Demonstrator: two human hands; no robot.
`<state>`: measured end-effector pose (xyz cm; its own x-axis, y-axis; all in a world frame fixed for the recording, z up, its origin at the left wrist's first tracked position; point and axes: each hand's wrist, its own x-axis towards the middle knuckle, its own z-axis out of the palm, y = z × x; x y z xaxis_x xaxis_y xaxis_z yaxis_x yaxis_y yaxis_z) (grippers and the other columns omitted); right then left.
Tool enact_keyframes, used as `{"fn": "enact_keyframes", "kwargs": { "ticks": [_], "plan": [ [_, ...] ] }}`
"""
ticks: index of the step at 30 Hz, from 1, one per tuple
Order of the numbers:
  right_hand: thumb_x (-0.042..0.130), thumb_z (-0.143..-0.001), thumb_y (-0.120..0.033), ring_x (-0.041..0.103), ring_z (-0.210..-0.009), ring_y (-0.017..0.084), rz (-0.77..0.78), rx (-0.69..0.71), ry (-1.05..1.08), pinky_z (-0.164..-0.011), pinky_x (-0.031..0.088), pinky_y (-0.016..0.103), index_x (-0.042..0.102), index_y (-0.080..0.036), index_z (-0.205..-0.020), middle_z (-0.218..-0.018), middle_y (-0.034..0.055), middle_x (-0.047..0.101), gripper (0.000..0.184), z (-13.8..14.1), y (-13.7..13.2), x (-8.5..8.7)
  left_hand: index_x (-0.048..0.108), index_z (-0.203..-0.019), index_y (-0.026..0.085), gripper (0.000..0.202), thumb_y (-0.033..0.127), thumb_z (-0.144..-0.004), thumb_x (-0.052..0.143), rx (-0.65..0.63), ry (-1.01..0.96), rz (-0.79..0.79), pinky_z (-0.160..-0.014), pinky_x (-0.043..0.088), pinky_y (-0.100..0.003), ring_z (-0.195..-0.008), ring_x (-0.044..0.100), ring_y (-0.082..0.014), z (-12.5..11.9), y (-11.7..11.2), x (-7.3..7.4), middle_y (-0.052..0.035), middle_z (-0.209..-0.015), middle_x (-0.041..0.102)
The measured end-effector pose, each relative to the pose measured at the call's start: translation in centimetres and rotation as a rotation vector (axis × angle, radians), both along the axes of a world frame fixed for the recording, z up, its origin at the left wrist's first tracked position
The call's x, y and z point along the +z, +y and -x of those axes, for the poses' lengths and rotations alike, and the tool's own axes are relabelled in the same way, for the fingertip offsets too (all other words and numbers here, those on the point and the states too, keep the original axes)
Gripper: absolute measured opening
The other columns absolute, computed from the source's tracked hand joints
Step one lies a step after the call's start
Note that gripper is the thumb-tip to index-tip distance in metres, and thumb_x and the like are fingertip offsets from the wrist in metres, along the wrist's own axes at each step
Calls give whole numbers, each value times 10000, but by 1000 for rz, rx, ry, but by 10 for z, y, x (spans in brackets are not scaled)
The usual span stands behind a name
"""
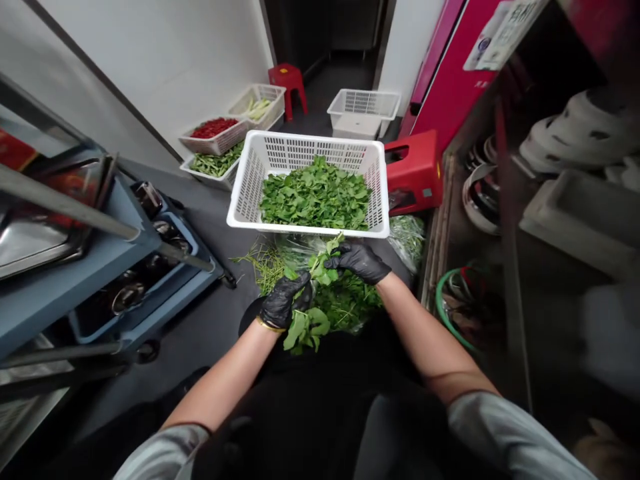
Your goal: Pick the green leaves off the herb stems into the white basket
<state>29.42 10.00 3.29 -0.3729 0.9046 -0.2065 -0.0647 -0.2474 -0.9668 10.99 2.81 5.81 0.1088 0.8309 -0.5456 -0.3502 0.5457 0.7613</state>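
Both my hands wear black gloves. My left hand (pixel 285 300) is closed around leafy green stems (pixel 306 328), whose leaves hang below it. My right hand (pixel 361 261) pinches a leafy green sprig (pixel 323 263) just in front of the white basket. That white plastic basket (pixel 309 233) holds a heap of picked green leaves (pixel 316 197). Beneath my hands lies a bunch of leafy greens (pixel 353 303) in clear plastic. A pile of thin bare stems (pixel 270 267) is on the floor to the left of it.
A blue cart (pixel 150 250) with metal trays stands at left. Beyond the basket are a crate of red peppers (pixel 215 128), a crate of green pods (pixel 217 163) and a red stool (pixel 289 83). A red stool on its side (pixel 417 170) and a shelf are at right.
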Motion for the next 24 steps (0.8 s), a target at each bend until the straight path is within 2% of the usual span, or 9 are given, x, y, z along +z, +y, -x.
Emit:
{"fn": "enact_keyframes", "kwargs": {
  "ticks": [4,7,11,16,20,22,24],
  "plan": [
    [838,-518,-474,519,-416,94,-62,6,83,-422,441,220,544,-165,-518,-472,-37,544,427,-2,-3,-1,456,-574,178,440,401,-617,833,-71,36,-69,-354,243,-197,-311,296,-36,-7,1,0,90,-364,379],
    [829,-519,-519,539,-422,106,-29,-23,140,-422,464,228,593,-164,-552,-483,-23,582,428,-4,-4,-9,435,-570,181,465,418,-605,834,-44,45,-46,-355,240,-195,-313,289,-37,-11,4,-2,96,-358,366],
    [839,-502,-530,589,-448,149,21,-111,162,-425,489,256,631,-175,-608,-488,3,617,424,-11,1,-15,460,-583,172,428,397,-639,820,-73,57,-37,-355,248,-195,-317,300,-41,-10,6,-5,91,-368,378],
    [848,-510,-491,577,-413,131,45,-239,221,-395,472,230,626,-170,-671,-495,-12,627,422,-35,7,-16,434,-576,174,411,323,-674,805,50,39,-67,-352,260,-186,-322,299,-37,8,7,-2,90,-392,371],
    [848,-526,-466,592,-427,133,54,-203,235,-403,482,229,609,-174,-683,-516,-4,647,409,-34,0,-10,528,-638,147,291,301,-729,758,114,-95,-153,-387,307,-175,-373,356,-35,19,10,5,60,-469,420],
    [838,-531,-484,599,-434,138,41,-177,221,-408,484,229,609,-172,-696,-516,2,648,421,-23,1,-5,598,-715,127,229,303,-748,742,106,-110,-190,-392,304,-172,-368,327,-26,17,13,8,65,-476,401],
    [798,-582,-521,613,-455,143,-3,-202,213,-430,495,233,622,-162,-750,-537,11,656,434,-12,11,-1,622,-750,128,268,374,-759,729,89,-107,-200,-376,283,-181,-344,280,-27,12,14,9,76,-457,367]
  ]
}}
